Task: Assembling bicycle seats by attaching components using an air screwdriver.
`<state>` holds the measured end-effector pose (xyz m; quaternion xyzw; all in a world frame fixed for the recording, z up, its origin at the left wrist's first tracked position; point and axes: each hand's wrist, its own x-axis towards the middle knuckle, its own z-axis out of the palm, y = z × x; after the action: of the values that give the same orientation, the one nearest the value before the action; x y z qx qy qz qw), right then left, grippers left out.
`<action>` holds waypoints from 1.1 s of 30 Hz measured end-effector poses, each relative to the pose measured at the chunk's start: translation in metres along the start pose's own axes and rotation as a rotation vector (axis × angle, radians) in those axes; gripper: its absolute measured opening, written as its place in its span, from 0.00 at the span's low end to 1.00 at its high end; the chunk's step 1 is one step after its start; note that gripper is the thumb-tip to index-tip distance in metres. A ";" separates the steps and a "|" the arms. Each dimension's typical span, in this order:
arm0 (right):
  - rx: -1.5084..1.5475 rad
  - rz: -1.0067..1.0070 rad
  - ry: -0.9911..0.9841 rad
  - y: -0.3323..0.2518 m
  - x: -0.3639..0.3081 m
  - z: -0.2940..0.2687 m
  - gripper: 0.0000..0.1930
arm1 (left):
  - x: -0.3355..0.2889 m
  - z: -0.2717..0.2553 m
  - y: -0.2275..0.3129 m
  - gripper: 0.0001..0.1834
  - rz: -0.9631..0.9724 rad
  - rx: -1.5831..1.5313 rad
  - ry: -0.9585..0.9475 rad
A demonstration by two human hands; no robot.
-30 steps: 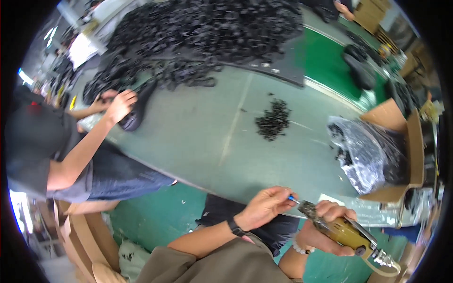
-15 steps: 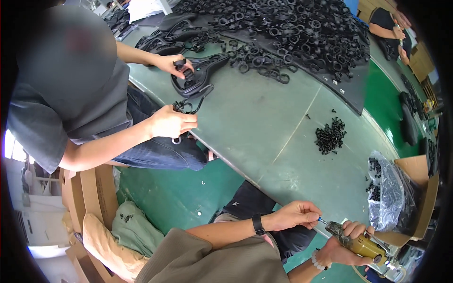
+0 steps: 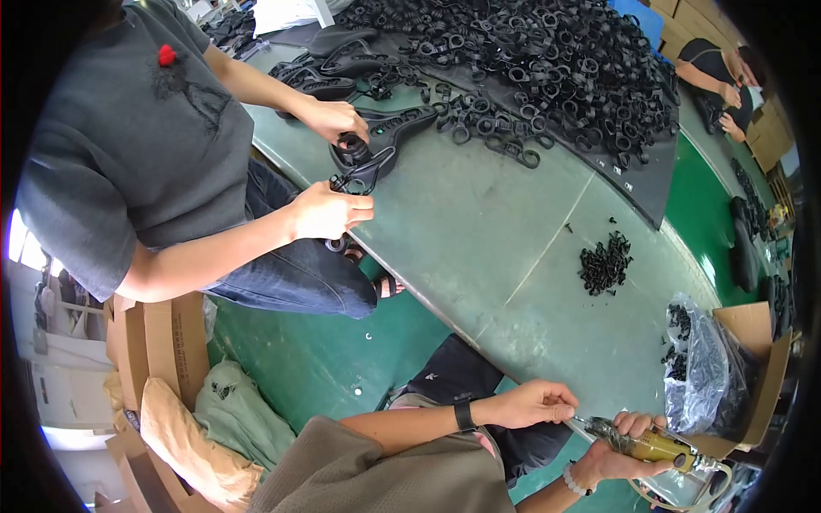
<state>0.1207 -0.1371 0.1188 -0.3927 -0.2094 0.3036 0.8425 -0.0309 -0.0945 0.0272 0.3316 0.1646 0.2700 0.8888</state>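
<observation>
My right hand grips a yellowish hand-held power driver at the near edge of the green table. The tool's tip points left. My left hand, with a dark watch on its wrist, pinches at that tip with its fingers closed. Whether a small piece sits between the fingers is too small to tell. Farther up the table lies a small pile of black pieces.
A co-worker in a grey shirt sits at left, with both hands on a black moulded part. A big heap of black rings covers the far table. A cardboard box holding a plastic bag stands at right. Flattened cartons lie at lower left.
The view has swung toward the co-worker, who now fills the upper left and has taken up a black part. My hands remain together on the driver at lower right.
</observation>
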 end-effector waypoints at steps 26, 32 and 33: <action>0.274 0.603 -0.067 0.060 0.021 -0.173 0.35 | 0.026 -0.052 0.010 0.05 0.496 1.287 0.529; 0.290 0.615 -0.060 0.059 0.022 -0.173 0.36 | 0.026 -0.048 0.012 0.05 0.495 1.331 0.511; 0.287 0.628 -0.035 0.058 0.022 -0.173 0.36 | 0.027 -0.049 0.011 0.05 0.514 1.332 0.510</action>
<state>0.2182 -0.1850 -0.0290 -0.3104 -0.0477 0.5812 0.7507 -0.0364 -0.0472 -0.0041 0.7536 0.4109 0.3807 0.3440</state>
